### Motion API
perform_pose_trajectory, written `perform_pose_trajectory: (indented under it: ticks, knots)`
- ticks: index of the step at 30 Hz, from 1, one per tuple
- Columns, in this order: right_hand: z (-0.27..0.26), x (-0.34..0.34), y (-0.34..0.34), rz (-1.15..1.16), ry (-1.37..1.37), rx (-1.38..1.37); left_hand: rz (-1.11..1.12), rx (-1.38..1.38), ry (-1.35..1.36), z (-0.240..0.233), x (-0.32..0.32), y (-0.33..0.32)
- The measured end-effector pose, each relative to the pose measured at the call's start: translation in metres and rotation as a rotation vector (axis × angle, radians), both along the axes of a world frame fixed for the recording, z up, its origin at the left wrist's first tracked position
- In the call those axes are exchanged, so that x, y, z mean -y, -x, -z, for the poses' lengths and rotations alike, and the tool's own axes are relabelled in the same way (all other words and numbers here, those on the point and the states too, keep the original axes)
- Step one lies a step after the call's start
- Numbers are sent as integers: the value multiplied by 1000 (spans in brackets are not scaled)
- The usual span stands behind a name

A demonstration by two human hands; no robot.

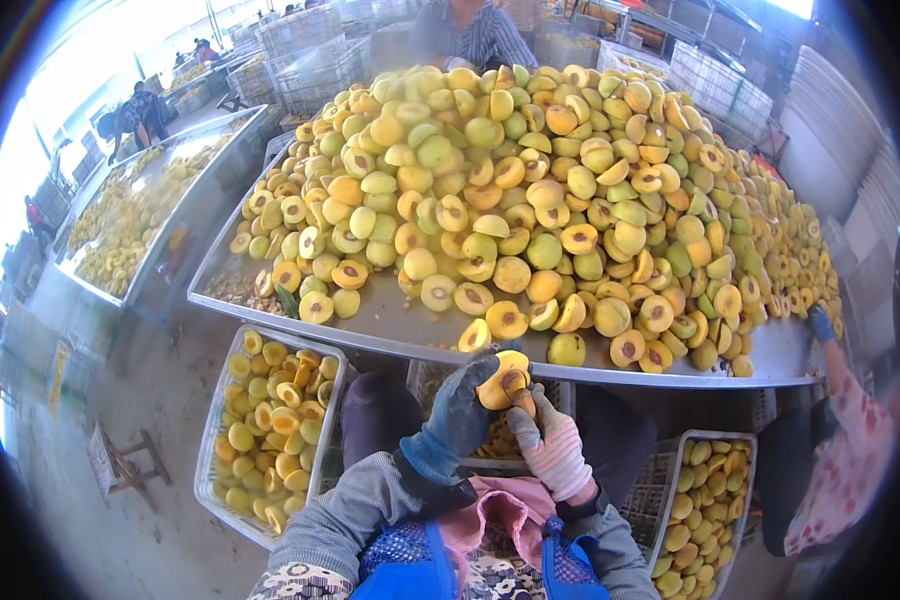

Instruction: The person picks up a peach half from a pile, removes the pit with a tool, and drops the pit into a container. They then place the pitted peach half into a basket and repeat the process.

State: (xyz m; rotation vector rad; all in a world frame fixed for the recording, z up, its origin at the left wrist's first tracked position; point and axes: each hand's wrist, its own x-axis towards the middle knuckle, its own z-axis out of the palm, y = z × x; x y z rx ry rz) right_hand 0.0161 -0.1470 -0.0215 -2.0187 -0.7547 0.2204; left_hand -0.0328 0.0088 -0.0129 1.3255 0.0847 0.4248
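Note:
A blue rubber-coated glove covers my left hand, which grips a halved yellow peach with its cut face turned up. My right hand, in a striped knit glove, is closed around a small tool with a wooden handle. The tool's tip meets the brown middle of the peach half; its working end is hidden there. Both hands are just in front of the near rim of a metal table. A big heap of halved peaches covers much of that table.
A white plastic crate of peach halves stands at my left, another crate at my right. Between my knees sits a partly hidden crate. A co-worker's gloved hand touches the heap's right end. A wooden stool stands far left.

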Motion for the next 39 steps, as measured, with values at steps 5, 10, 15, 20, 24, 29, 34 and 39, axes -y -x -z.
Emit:
perform_pose_trajectory:
  ticks: [5,10,15,20,24,29,34,39]
  knots:
    - [24,-3,-2,-86,8,-71,-374,108,-635,34,4,-1]
    - [16,-1,3,-124,72,-82,-291,325,-706,3,1,-4]
    - [-15,2,13,-262,-188,-914,61,183,108,-9,3,0]
    - [-43,3,13,-339,-216,-1321,392,-72,557,-15,-2,3]
    - [6,21,4,-550,-148,-1293,-69,-35,314,-7,-3,18]
    - [61,38,-16,-362,342,-201,-394,-645,-814,49,-145,103]
    - [55,30,-21,-194,634,-152,-661,-235,-1223,38,-120,27]
    - [54,30,-18,-266,646,-149,29,-460,-1102,41,-97,-82]
